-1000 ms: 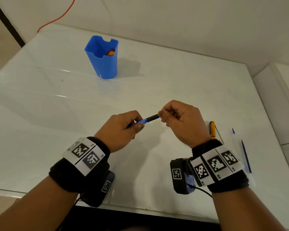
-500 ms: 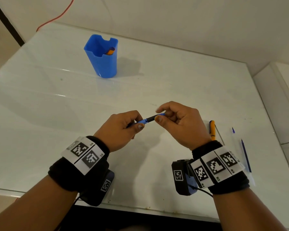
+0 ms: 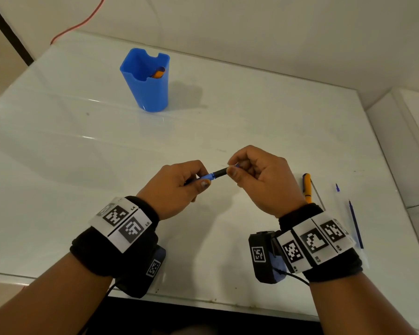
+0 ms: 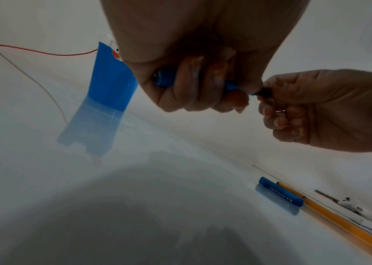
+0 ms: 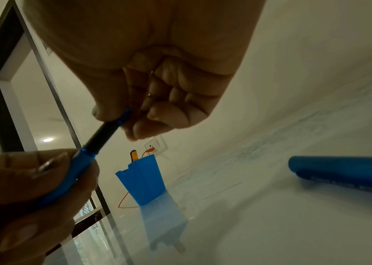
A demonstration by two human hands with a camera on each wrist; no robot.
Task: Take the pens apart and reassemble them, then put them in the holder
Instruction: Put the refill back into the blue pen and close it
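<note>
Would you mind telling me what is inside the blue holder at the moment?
An orange pen stands inside the blue holder, its top leaning against the far wall. The holder's opaque walls cover the pen's lower part and the bottom, so anything lying there cannot be seen.

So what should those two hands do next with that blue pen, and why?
Probably keep twisting the tip end with the right hand while the left hand steadies the barrel. The blue pen is gripped at both ends above the table, right fingertips pinching its tip past the black grip. Whether it is loosening or tightening, I cannot tell. The blue cap lies on the table.
</note>
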